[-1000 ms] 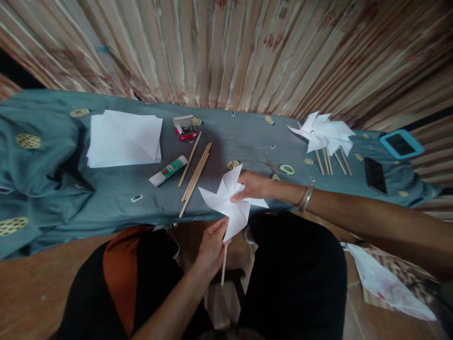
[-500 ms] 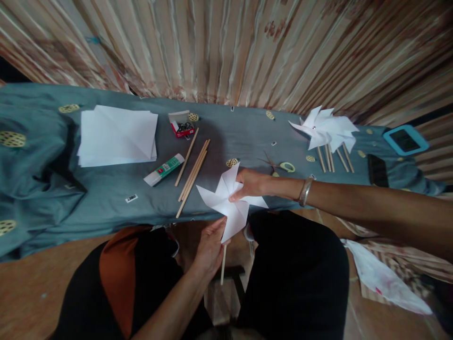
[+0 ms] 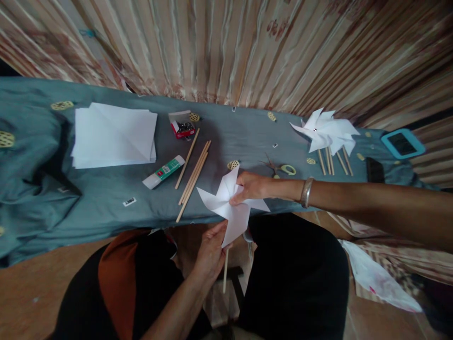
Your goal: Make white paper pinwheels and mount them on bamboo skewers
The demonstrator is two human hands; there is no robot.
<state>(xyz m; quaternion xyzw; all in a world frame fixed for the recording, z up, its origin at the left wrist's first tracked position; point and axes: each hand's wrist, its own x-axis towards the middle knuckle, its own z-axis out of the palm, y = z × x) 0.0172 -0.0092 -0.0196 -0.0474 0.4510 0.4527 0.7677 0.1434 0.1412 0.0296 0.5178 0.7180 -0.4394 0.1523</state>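
Observation:
A white paper pinwheel point(image 3: 236, 218) is held over the near edge of the table, above my lap. My right hand point(image 3: 253, 186) grips it near the centre, thumb pressed on the front and the other fingers mostly hidden behind the paper. Under the lower blade my left hand point(image 3: 212, 248) is closed around a thin wooden stick point(image 3: 225, 274), whose lower end sticks out below. Where the stick meets the pinwheel is hidden behind the paper.
On the cloth-covered table point(image 3: 244, 127) lie stacked white paper point(image 3: 115, 134), an open red box of pins point(image 3: 183, 128), a glue box point(image 3: 163, 172), loose wooden sticks point(image 3: 194, 174), scissors point(image 3: 279, 168), several pinwheels point(image 3: 331, 131), a dark phone point(image 3: 375, 170) and a blue-framed device point(image 3: 403, 143).
Both hands keep their grip on the pinwheel and stick, with hardly any movement. The view has shifted slightly.

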